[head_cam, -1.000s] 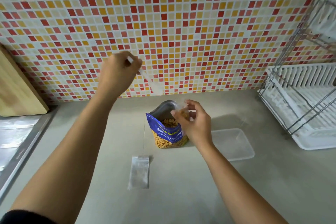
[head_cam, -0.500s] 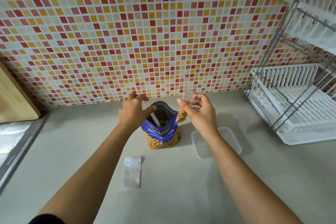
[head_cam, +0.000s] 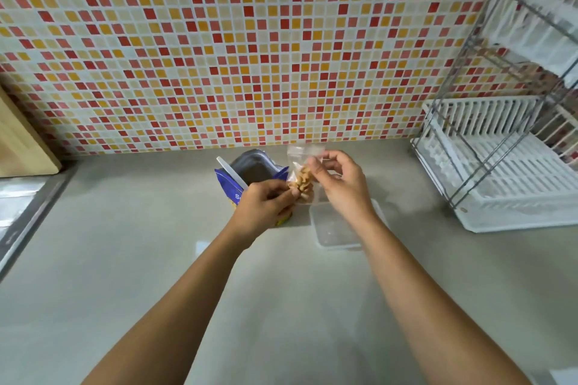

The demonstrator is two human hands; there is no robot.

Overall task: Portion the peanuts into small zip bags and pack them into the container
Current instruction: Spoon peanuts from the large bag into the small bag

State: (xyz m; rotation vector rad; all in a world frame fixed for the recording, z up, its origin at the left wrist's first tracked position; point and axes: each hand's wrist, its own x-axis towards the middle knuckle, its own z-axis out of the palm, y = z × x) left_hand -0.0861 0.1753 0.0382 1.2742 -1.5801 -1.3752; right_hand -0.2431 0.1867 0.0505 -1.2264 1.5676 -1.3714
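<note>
One small zip bag of peanuts, one blue peanut pouch holding one white scoop, one clear container. Both forearms reach up to frame centre above the worktop. The left hand has its fingers pinching the bag's lower part, and the right hand pinches its upper edge.

At my 12 o'clock, a mosaic-tiled wall in red, orange and cream meets the grey countertop. At 2 o'clock stands a white plastic dish rack in a wire frame. At 10 o'clock a wooden cutting board stands against the wall, with the steel sink rim at 9.
</note>
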